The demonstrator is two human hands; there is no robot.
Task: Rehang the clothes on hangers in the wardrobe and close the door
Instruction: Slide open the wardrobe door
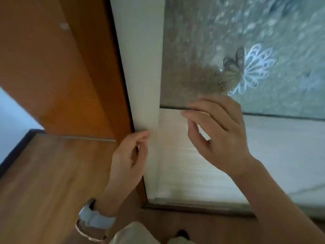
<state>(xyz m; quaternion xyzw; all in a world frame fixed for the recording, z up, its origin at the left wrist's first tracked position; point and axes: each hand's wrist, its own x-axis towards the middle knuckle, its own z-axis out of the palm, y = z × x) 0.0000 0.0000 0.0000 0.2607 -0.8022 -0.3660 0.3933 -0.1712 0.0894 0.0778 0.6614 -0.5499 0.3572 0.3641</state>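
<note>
Sliding wardrobe door, cream-framed with a frosted glass pane [140,67], standing against or nearly against the orange-brown wooden side panel [52,59]. Whether it is fully home cannot be told.

Left hand [128,159]: thumb and forefinger [143,135] curl in a pinch on the door's cream upright at its outer edge, as far as the blur allows. Right hand [221,134]: fingers [198,112] are loosely spread and slightly bent, holding nothing, in front of the dark cross-rail [281,116]. Contact with the door cannot be told.

- **Above the right fingertips:** the frosted patterned glass pane [246,32], bearing a white butterfly motif [255,67].
- **Below the right fingertips:** the ribbed white lower panel [272,152].
- **Below both hands:** the dark bottom track [193,206].
- **Wristward of the left fingers:** a pale blue wristwatch [95,219] and a thin bracelet [84,234].
- **Beyond the left fingers, on their outer side:** the brown wood-plank floor [52,173].

Handling (judged): a stiff, fairly heavy leaf that should run along its track rather than lift. The glass looks smooth and fragile, so the push belongs on the cream upright or the cross-rail. Fingers at the closing edge risk being nipped.

Count: one door, one glass pane, one lower panel, one white motif with a darker shape beside it, two hands, one watch, one bracelet. No garments or hangers are in view.
</note>
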